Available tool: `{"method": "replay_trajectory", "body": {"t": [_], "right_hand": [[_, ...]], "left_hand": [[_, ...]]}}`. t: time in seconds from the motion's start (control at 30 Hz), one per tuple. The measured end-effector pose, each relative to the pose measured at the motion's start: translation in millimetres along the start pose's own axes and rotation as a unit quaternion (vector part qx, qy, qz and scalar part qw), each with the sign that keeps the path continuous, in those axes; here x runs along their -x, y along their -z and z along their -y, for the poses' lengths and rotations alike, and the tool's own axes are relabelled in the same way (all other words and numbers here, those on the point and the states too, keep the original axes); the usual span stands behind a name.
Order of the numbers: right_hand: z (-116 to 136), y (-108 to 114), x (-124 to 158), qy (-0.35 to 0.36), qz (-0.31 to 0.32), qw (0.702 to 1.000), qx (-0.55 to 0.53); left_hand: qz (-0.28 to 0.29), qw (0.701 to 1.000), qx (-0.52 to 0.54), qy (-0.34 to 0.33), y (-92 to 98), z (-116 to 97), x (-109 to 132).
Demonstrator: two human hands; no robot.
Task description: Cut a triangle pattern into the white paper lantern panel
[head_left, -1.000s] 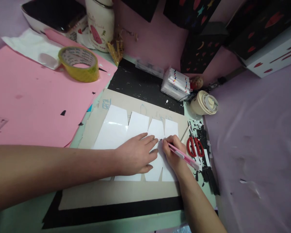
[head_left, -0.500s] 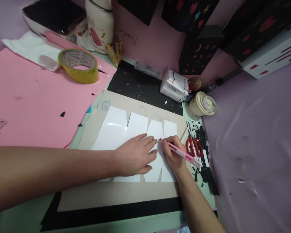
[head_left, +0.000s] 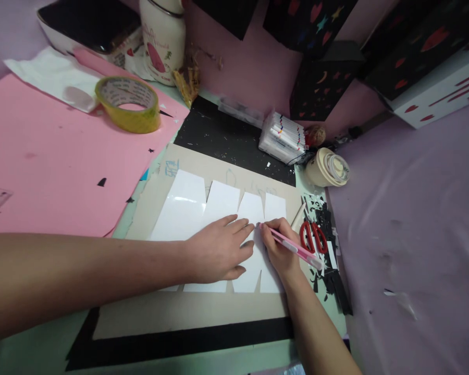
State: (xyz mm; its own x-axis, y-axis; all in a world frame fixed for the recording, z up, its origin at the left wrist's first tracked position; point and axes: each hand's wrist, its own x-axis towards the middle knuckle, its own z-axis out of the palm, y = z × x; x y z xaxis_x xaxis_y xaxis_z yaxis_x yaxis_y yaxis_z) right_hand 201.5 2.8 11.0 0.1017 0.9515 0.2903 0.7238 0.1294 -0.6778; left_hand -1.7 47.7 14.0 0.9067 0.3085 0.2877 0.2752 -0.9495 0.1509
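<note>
A white sheet with notches cut into its top and bottom edges lies on a beige board. My left hand rests flat on the middle of the sheet, fingers spread and pointing right. Just to its right, my right hand grips a pink pen-like tool. The tool slants down to the right, with its tip at the sheet close to my left fingertips. What exactly the tip touches is too small to tell.
Red-handled scissors lie right of my right hand among black and white scraps. Behind are a marker box and a lidded cup. Yellow tape sits on pink paper at the left. Black boxes stand at the back.
The view has shifted very slightly. Both hands and the pink tool hold nearly the same place on the sheet.
</note>
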Motion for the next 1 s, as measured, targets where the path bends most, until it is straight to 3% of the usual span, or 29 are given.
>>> {"method": "replay_trajectory", "body": {"t": [1.0], "right_hand": [[3.7,0.8,0.0,-0.006,0.016,1.000,0.023]], "left_hand": [[-0.004,1.000,0.004,-0.004,-0.2,0.4,0.0]]}}
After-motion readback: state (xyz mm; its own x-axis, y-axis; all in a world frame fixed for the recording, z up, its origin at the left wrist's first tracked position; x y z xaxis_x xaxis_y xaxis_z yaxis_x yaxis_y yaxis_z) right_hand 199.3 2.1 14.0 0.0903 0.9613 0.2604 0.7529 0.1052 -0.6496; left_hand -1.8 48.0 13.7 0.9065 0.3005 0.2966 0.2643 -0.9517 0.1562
